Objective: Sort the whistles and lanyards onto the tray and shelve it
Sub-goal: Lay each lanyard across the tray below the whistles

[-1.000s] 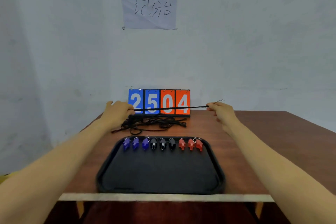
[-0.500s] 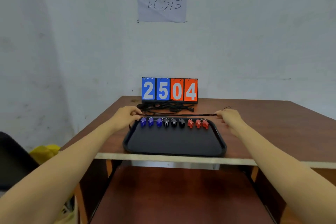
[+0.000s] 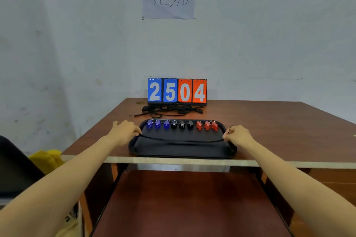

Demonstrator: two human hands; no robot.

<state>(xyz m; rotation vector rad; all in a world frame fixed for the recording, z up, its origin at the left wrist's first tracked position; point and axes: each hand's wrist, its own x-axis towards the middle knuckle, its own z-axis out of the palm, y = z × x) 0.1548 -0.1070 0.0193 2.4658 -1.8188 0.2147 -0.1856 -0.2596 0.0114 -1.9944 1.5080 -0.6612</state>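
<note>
Left hand [image 3: 124, 131] and right hand [image 3: 238, 134] are each pinching an end of a black lanyard [image 3: 183, 141], stretching it across the near half of the tray [image 3: 181, 151], apparently to lay it straight. Colour-grouped whistles [image 3: 182, 125] are lining the far rim, with the remaining lanyards [image 3: 173, 110] lying beyond.

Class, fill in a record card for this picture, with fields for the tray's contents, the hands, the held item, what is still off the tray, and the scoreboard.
Tray contents: one row along the far side of the black tray: three blue whistles, three black whistles, three red whistles.
Hands: the left hand holds one end of a black lanyard and the right hand holds the other.
Held item: the lanyard spans the tray, sagging slightly.
Off tray: pile of lanyards in front of the scoreboard.
Scoreboard: 25 blue, 04 orange.
</note>
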